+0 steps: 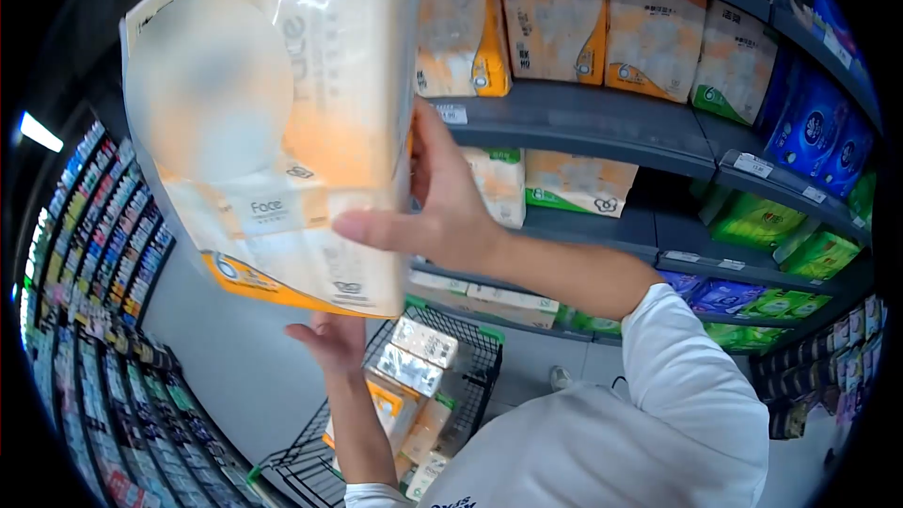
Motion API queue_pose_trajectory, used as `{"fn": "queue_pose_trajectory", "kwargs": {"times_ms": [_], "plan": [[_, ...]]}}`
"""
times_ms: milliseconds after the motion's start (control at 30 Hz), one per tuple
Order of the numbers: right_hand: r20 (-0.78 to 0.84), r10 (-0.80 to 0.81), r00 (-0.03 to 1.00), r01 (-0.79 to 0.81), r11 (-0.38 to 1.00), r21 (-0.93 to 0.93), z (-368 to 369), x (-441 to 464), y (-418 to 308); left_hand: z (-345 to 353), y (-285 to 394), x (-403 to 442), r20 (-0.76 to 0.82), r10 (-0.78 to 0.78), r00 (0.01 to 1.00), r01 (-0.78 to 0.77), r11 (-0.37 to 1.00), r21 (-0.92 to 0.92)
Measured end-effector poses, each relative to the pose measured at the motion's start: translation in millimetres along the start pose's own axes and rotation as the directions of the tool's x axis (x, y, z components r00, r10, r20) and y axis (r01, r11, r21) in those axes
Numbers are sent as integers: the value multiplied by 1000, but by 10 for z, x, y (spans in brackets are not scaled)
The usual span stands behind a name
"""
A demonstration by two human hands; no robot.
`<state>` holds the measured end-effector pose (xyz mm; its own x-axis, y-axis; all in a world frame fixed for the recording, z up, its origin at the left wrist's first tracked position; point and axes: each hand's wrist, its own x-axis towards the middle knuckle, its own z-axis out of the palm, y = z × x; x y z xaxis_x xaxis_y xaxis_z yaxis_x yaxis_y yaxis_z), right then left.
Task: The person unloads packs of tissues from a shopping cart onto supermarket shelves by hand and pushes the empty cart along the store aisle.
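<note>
My right hand [442, 202] grips a large plastic-wrapped pack of facial tissues [348, 132] by its right side, thumb across the front and fingers behind the edge. The pack is cream with orange bands, is lifted high and close to the camera, and tilts slightly. Just below its lower edge is my left hand [334, 343], with the thumb stretched out and the fingers partly hidden behind the pack. I cannot tell whether it touches the pack. Beneath my left forearm stands a black wire shopping cart [484, 357] holding several tissue packs [414, 357].
On the right, grey shelves [583, 122] carry orange-and-white tissue packs [555, 23], green packs [757, 221] and blue packs [818, 136]. Price labels line the shelf edges. Another stocked shelf [94, 226] runs along the left, across the pale floor [212, 320].
</note>
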<state>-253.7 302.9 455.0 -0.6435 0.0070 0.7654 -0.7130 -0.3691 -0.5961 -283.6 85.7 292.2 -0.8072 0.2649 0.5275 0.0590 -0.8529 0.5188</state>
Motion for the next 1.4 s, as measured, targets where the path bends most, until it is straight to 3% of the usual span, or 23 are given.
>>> {"fn": "queue_pose_trajectory", "kwargs": {"times_ms": [33, 100, 133, 200, 267, 333, 400, 433, 467, 500, 533, 600, 667, 700, 733, 933, 1000, 1067, 1133, 1167, 1233, 1333, 1400], "plan": [[-30, 7, 1000, -7, 1000, 26, -164, 76, -155, 6, 97, 238, 31, -1, 1000, 1, 1000, 8], [-42, -49, 998, 45, 995, -88, -545, 151, -360, 164, 255, 580, -222, 113, 969, -83, 986, 141], [-22, -59, 998, 54, 982, -182, -721, 186, -490, 357, 232, 731, -216, 109, 970, -77, 986, 149], [77, -148, 986, 165, 922, -350, -996, 229, -567, 729, 86, 1079, 230, 81, 970, -111, 987, 117], [183, -207, 961, 272, 826, -494, -1242, 244, -660, 901, -173, 1341, 75, 111, 991, -132, 728, 672], [382, -271, 884, 468, 522, -713, -1468, 286, -856, 890, -377, 1604, 242, 68, 968, -225, 663, 714], [447, -333, 830, 556, 424, -715, -1816, 427, -986, 1043, -580, 1729, 10, 113, 994, -82, 662, 745], [523, -320, 790, 609, 304, -732, -2009, 483, -1036, 992, -736, 1872, -18, 189, 982, -145, 806, 574], [598, -291, 747, 657, 184, -731, -2184, 518, -1090, 950, -810, 2005, -27, 181, 983, -133, 805, 578], [616, -261, 743, 652, 71, -755, -2354, 537, -1179, 906, -842, 2164, 249, 211, 945, -307, 315, 898], [620, -259, 740, 655, 69, -753, -2529, 521, -1228, 895, -905, 2323, 486, 76, 871, -450, -277, 849], [559, -144, 817, 547, -113, -829, -2865, 459, -1299, 989, -1294, 2564, 510, -19, 860, -493, -287, 821], [424, -45, 904, 418, -103, -902, -3153, 343, -1292, 1671, -1680, 2517, 246, 28, 969, -222, 535, 815], [268, 57, 962, 272, -100, -957, -3268, 299, -1279, 1733, -1803, 2551, 233, -28, 972, -172, 590, 789], [297, 57, 953, 302, -107, -947, -3343, 276, -1285, 1761, -1897, 2595, 224, -81, 971, -122, 639, 759], [-10, 234, 972, 23, -139, -990, -3579, 245, -1258, 1576, -2384, 2939, 182, -132, 974, -87, 525, 847], [-344, 370, 863, -285, -206, -936, -3557, 346, -1301, 1611, -2437, 3134, 160, -195, 968, -85, 345, 935], [-290, 402, 868, -266, -117, -957, -3700, 341, -1237, 1525, -2665, 3299, 290, -103, 951, -194, 532, 824], [-345, 547, 762, -318, -148, -936, -3884, 338, -1139, 1362, -2898, 3417, 191, -152, 970, -133, 326, 936], [-359, 572, 737, -303, -195, -933, -3901, 334, -1107, 1310, -2993, 3402, 168, -127, 978, -116, 344, 932], [-374, 563, 737, -230, -311, -922, -3881, 303, -1048, 1392, -3017, 3339, 246, -11, 969, -242, 141, 960], [-408, 574, 710, -137, -455, -880, -3814, 357, -1057, 1425, -2930, 3300, 172, -97, 980, -154, 172, 973], [-387, 570, 725, -66, -502, -862, -3765, 411, -1034, 1435, -2877, 3308, 161, -92, 983, -154, 72, 985]]}}
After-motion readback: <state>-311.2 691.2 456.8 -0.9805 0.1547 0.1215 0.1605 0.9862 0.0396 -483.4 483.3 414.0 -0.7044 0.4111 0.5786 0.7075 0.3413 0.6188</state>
